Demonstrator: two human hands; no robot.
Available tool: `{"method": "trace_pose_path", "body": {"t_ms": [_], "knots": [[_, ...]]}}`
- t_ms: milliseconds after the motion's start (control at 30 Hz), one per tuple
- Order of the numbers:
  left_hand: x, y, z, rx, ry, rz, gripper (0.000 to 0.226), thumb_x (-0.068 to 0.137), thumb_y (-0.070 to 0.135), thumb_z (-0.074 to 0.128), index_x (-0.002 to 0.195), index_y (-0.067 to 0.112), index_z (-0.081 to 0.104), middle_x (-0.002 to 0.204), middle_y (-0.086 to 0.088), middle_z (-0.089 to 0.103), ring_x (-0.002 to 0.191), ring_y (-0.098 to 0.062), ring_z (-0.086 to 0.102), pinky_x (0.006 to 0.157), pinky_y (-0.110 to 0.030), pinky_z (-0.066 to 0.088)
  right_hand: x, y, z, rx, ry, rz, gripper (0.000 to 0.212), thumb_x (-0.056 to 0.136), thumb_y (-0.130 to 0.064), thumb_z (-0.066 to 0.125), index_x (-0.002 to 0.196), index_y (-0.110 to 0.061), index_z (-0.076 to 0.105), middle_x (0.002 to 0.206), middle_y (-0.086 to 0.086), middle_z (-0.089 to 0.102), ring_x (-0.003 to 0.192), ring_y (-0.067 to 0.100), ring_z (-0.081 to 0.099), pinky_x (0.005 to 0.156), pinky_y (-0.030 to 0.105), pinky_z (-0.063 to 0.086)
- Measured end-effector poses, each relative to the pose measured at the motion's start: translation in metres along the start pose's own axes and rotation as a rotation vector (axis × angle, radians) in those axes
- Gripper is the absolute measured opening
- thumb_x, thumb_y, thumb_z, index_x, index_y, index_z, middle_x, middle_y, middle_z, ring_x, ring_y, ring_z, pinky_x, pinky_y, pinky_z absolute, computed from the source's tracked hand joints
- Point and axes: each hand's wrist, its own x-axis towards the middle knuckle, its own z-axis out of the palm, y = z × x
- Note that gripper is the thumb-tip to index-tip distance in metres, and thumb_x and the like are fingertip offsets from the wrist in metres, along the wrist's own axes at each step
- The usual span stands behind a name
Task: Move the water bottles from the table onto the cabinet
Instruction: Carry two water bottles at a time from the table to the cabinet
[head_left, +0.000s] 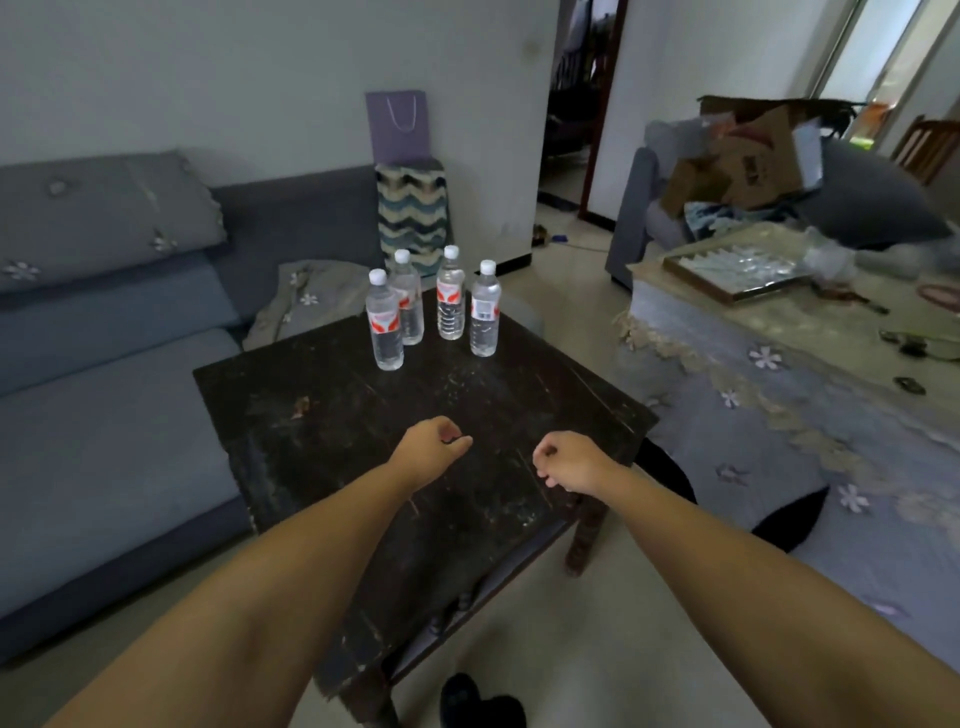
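Fingers curled in on the left hand, thumb laid over them, nothing inside that fist as it hangs over the dark table. Across from it, the right hand shows the same picture: fingers bent loosely toward the palm, holding nothing, poised above the table's near right part. Both forearms reach in from the bottom of the head view, the 2 hands near each other but apart.

Up at the table's far end stand 4 water bottles, all upright, white caps on, well clear of both hands. Front-left bottle with a red-and-white label stands closest on that side; just behind it, and partly hidden by it, is the back-left bottle. Next comes the back-right bottle, red label facing the camera, and then the front-right bottle, its label showing print rather than red.

Left of the table runs a grey sofa. Behind the bottles a zigzag-patterned stand carries a purple gift bag. On the right, a floral cloth covers another surface, with cardboard boxes piled beyond it.
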Motion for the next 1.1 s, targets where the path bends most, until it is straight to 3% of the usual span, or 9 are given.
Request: {"method": "trace_pose_path", "body": {"t_ms": [233, 400, 467, 567, 700, 867, 967, 1100], "knots": [[0.139, 0.001, -0.028, -0.167, 0.102, -0.079, 0.028, 0.089, 0.030, 0.064, 0.106, 0.008, 0.067, 0.102, -0.009, 0.070, 0.099, -0.024, 0.065, 0.087, -0.030, 0.047, 0.132, -0.039, -0.049, -0.019, 0.022, 0.031, 0.013, 0.096, -0.020, 0.051, 0.096, -0.014, 0.062, 0.102, 0.009, 0.069, 0.082, 0.017, 0.064, 0.064, 0.022, 0.045], [0.207, -0.008, -0.043, -0.242, 0.130, -0.159, 0.028, 0.089, 0.028, 0.065, 0.106, 0.006, 0.067, 0.097, -0.007, 0.067, 0.097, -0.024, 0.064, 0.087, -0.028, 0.045, 0.206, -0.061, -0.058, 0.014, 0.008, 0.061, 0.012, 0.095, -0.019, 0.051, 0.088, -0.017, 0.060, 0.098, 0.008, 0.069, 0.078, 0.016, 0.063, 0.059, 0.021, 0.044], [0.223, -0.020, -0.045, -0.253, 0.110, -0.228, 0.029, 0.089, 0.028, 0.064, 0.108, 0.006, 0.066, 0.095, -0.004, 0.063, 0.094, -0.020, 0.061, 0.089, -0.029, 0.045, 0.232, -0.062, -0.051, -0.010, -0.022, 0.053, 0.013, 0.094, -0.018, 0.052, 0.095, -0.012, 0.063, 0.101, 0.011, 0.069, 0.083, 0.020, 0.065, 0.067, 0.026, 0.049], [0.249, -0.044, -0.047, -0.297, 0.138, -0.339, 0.034, 0.088, 0.029, 0.066, 0.113, 0.007, 0.063, 0.095, -0.005, 0.064, 0.099, -0.023, 0.064, 0.095, -0.033, 0.049, 0.271, -0.070, -0.047, -0.056, 0.007, 0.013, 0.026, 0.094, -0.025, 0.055, 0.115, -0.010, 0.062, 0.113, 0.011, 0.064, 0.100, 0.023, 0.061, 0.091, 0.035, 0.049], [0.281, -0.071, -0.047, -0.362, 0.279, -0.506, 0.054, 0.083, 0.031, 0.072, 0.126, 0.006, 0.050, 0.115, -0.012, 0.065, 0.110, -0.029, 0.062, 0.100, -0.039, 0.048, 0.328, -0.080, -0.043, 0.039, 0.122, 0.011, 0.061, 0.090, -0.030, 0.064, 0.142, -0.012, 0.040, 0.142, 0.014, 0.045, 0.127, 0.029, 0.050, 0.105, 0.039, 0.042], [0.321, -0.083, -0.044, -0.512, 0.479, -0.575, 0.101, 0.071, 0.028, 0.083, 0.149, 0.013, 0.021, 0.147, -0.012, 0.041, 0.134, -0.030, 0.044, 0.111, -0.046, 0.039, 0.391, -0.083, -0.034, 0.278, 0.228, 0.008, 0.094, 0.075, -0.025, 0.080, 0.151, -0.016, 0.025, 0.153, 0.010, 0.035, 0.140, 0.029, 0.038, 0.114, 0.046, 0.036], [0.343, -0.084, -0.036, -0.590, 0.584, -0.492, 0.101, 0.067, 0.017, 0.085, 0.147, 0.020, 0.024, 0.144, -0.002, 0.045, 0.131, -0.019, 0.047, 0.110, -0.037, 0.038, 0.427, -0.076, -0.027, 0.384, 0.200, -0.147, 0.099, 0.065, -0.017, 0.086, 0.146, -0.022, 0.029, 0.145, 0.002, 0.044, 0.136, 0.020, 0.044, 0.113, 0.045, 0.038], [0.370, -0.083, -0.028, -0.683, 0.738, -0.538, 0.096, 0.073, 0.012, 0.081, 0.148, 0.021, 0.021, 0.137, 0.005, 0.044, 0.119, -0.006, 0.043, 0.096, -0.021, 0.036, 0.456, -0.073, -0.022, 0.458, 0.173, -0.215, 0.095, 0.068, -0.015, 0.085, 0.144, -0.020, 0.027, 0.140, 0.001, 0.047, 0.132, 0.016, 0.047, 0.112, 0.035, 0.039]]}}
